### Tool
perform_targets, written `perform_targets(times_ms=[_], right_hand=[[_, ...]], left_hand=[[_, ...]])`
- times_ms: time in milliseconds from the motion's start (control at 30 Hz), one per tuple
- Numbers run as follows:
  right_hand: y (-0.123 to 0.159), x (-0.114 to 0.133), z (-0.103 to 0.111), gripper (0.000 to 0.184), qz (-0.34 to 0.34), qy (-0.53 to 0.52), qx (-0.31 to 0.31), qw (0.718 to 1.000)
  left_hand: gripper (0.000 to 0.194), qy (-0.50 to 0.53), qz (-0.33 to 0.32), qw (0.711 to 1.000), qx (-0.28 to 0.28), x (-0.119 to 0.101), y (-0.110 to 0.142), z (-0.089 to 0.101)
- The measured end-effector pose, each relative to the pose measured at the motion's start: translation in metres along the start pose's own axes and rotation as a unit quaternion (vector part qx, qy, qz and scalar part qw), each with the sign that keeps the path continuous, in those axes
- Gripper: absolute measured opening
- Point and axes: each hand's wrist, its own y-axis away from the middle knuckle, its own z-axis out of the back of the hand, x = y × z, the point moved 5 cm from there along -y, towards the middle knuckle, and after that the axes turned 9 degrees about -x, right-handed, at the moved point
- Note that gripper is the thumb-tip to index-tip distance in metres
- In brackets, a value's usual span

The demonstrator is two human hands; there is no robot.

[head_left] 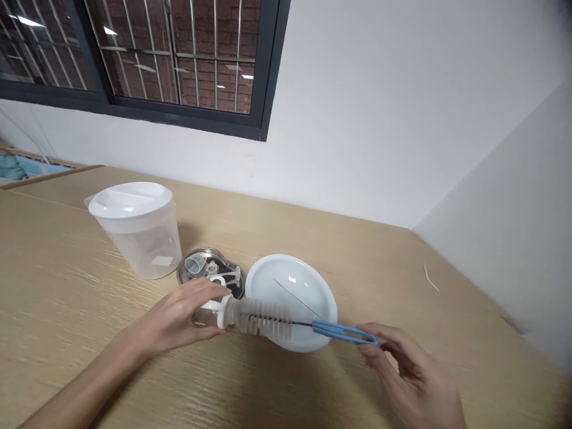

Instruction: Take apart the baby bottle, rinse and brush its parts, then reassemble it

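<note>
My left hand (179, 316) is wrapped round a small clear baby bottle (222, 314) with white handles, tipped on its side with its mouth to the right. A bottle brush (342, 331) lies across the middle, its pale bristles at the mouth of the bottle. How far its tip reaches inside cannot be made out. Pinched in my right hand (415, 372) is the end of the brush's blue looped handle. Beneath the bristles stands a white bowl (263, 277), with a thin line showing across its inside.
Behind my left hand, a metal kidney-shaped tray (181, 271) holds a clear cap (195, 263) and small clear parts. Further left stands a translucent lidded pitcher (143, 244). A thin pale strip (429, 277) lies on the wooden table (379, 268) at right, near the wall.
</note>
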Motion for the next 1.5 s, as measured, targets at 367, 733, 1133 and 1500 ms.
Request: perform_targets(times_ms=[367, 733, 1133, 1500], right_hand=[[-0.001, 0.007, -0.005, 0.030, -0.030, -0.046, -0.026, 0.998], [0.005, -0.001, -0.007, 0.040, -0.009, 0.034, 0.011, 0.999], [0.004, 0.004, -0.005, 0.018, -0.024, 0.035, -0.020, 0.999], [0.004, -0.001, -0.005, 0.030, -0.062, -0.019, -0.027, 0.998]], left_hand=[[0.050, 0.004, 0.016, 1.000, 0.021, 0.003, 0.000, 0.001], [0.054, 0.009, -0.028, 1.000, 0.008, -0.003, -0.002, 0.000], [0.050, 0.011, 0.001, 1.000, -0.001, 0.002, -0.004, 0.001], [0.047, 0.002, -0.023, 1.000, 0.002, -0.003, -0.001, 0.001]])
